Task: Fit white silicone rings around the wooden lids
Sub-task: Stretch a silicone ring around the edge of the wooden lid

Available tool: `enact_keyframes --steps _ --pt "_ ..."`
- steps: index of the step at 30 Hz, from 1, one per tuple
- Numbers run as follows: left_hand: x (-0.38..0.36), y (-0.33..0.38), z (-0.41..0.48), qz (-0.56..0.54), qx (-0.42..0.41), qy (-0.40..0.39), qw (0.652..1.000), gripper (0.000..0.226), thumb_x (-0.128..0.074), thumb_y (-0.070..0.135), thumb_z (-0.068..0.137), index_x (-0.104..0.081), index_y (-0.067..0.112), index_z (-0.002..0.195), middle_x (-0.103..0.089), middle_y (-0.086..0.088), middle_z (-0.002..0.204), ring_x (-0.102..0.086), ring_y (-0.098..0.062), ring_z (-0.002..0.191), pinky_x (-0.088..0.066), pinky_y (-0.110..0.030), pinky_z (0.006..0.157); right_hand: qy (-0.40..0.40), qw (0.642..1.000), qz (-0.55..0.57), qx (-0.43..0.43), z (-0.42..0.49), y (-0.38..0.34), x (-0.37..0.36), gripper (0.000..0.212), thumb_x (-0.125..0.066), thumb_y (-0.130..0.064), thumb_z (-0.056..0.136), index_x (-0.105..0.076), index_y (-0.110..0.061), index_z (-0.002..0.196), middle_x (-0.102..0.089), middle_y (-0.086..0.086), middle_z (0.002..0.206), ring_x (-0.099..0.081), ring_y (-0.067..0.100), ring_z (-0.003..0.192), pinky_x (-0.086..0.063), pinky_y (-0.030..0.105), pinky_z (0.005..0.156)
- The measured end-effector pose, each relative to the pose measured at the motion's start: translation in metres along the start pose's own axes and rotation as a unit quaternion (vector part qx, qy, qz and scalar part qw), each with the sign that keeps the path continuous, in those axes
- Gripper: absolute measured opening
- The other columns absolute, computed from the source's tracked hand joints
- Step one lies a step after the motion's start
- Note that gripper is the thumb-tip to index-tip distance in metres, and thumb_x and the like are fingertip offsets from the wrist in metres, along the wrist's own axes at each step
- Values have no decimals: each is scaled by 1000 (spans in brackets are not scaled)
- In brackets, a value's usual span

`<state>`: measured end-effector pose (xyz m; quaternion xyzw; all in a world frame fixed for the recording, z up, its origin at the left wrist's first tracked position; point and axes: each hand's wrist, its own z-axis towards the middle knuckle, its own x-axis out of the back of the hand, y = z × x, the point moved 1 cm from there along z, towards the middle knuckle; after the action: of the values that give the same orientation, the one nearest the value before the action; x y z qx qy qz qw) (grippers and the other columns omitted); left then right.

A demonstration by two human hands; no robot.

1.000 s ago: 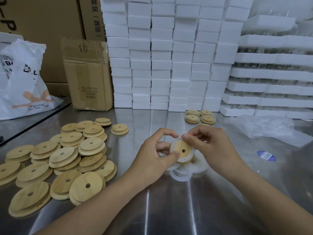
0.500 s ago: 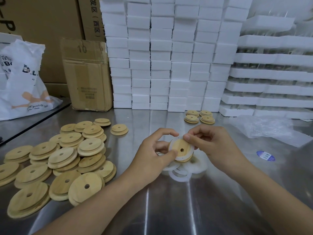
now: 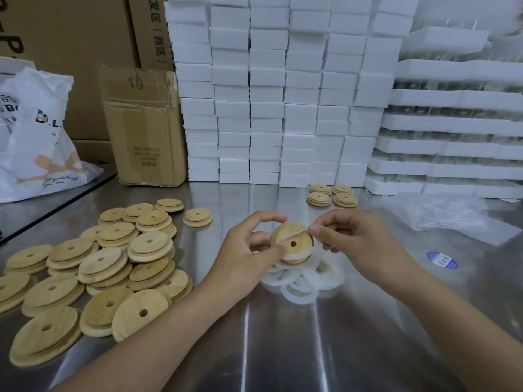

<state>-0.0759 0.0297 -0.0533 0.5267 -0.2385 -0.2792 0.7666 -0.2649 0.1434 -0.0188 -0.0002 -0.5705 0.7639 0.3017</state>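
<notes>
My left hand (image 3: 249, 247) grips a round wooden lid (image 3: 291, 240) with a small hole, held upright above the steel table. A white silicone ring (image 3: 294, 255) lies partly across the lid's face and lower edge. My right hand (image 3: 353, 236) pinches the ring at the lid's upper right rim. Under both hands lies a loose heap of white rings (image 3: 302, 281). A big pile of bare wooden lids (image 3: 93, 267) covers the table's left side. Several lids (image 3: 332, 195) sit in a small group farther back.
The steel table (image 3: 283, 349) has a wall of white foam blocks (image 3: 283, 94) behind it. A cardboard box (image 3: 141, 123) and a white printed bag (image 3: 36, 137) stand back left. Crumpled clear plastic (image 3: 441, 213) and a blue sticker (image 3: 442, 260) lie to the right.
The ring has shifted: earlier it circled the lid's rim, now it stretches across the lid's face with my right hand pulling at the upper right edge. Both hands stay in place.
</notes>
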Motion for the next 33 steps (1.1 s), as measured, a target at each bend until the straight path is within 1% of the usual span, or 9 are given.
enact_keyframes --steps 3,4,5,8,10,13,15,19,33 --pt "0 -3 2 -16 18 13 1000 43 -74 18 83 -72 43 118 -83 -3 99 -76 -20 83 -57 -23 69 5 1000 -4 2 -1 1 -5 13 -77 -20 92 -77 -8 86 -74 8 76 -64 11 66 -49 19 60" --pt "0 -4 2 -22 23 16 999 44 -74 20 83 -73 42 120 -83 -3 99 -74 -17 79 -56 -22 67 8 1000 -8 2 -1 2 -6 14 -77 -20 93 -76 -8 87 -74 9 76 -66 12 66 -49 19 60" --pt "0 -5 3 -29 29 18 999 44 -75 21 83 -73 40 123 -83 -3 100 -74 -18 78 -58 -25 67 10 1000 -11 2 -2 2 -7 15 -76 -21 94 -75 -8 87 -74 8 77 -66 11 67 -50 20 60" --pt "0 -10 4 -73 51 20 996 42 -79 16 88 -74 33 126 -82 -8 106 -79 -31 93 -67 -40 79 9 1000 -16 4 -3 2 -10 14 -74 -20 96 -74 -9 89 -74 1 75 -69 10 69 -51 21 61" --pt "0 -11 4 -112 65 24 991 39 -78 7 95 -74 26 128 -82 -13 106 -80 -32 96 -67 -36 78 6 1000 -14 2 -3 1 -11 12 -73 -18 97 -73 -9 90 -74 1 75 -70 10 70 -51 21 61" --pt "0 -10 3 -167 82 30 982 36 -74 3 97 -71 18 130 -82 -16 106 -81 -32 99 -66 -31 73 4 1000 -1 -6 -3 0 -12 11 -75 -16 96 -72 -7 92 -74 13 80 -70 11 70 -50 22 61" --pt "0 -10 3 -190 87 34 977 36 -74 4 97 -70 16 131 -81 -17 109 -80 -34 104 -67 -35 76 1 1000 8 -17 -4 -1 -13 12 -76 -15 94 -71 -5 93 -74 17 81 -71 13 70 -50 22 61" --pt "1 -11 4 -204 92 37 974 35 -72 6 100 -67 16 133 -80 -18 114 -78 -37 109 -65 -48 93 -5 999 14 -34 -4 -1 -12 10 -77 -14 93 -73 -5 93 -74 18 81 -71 15 71 -51 21 62" --pt "1 -12 4 -182 75 10 980 33 -72 3 99 -70 16 130 -81 -17 110 -79 -34 104 -66 -34 78 21 995 68 -73 -4 1 -12 13 -76 -18 94 -76 -6 93 -76 10 78 -72 10 71 -50 16 63"
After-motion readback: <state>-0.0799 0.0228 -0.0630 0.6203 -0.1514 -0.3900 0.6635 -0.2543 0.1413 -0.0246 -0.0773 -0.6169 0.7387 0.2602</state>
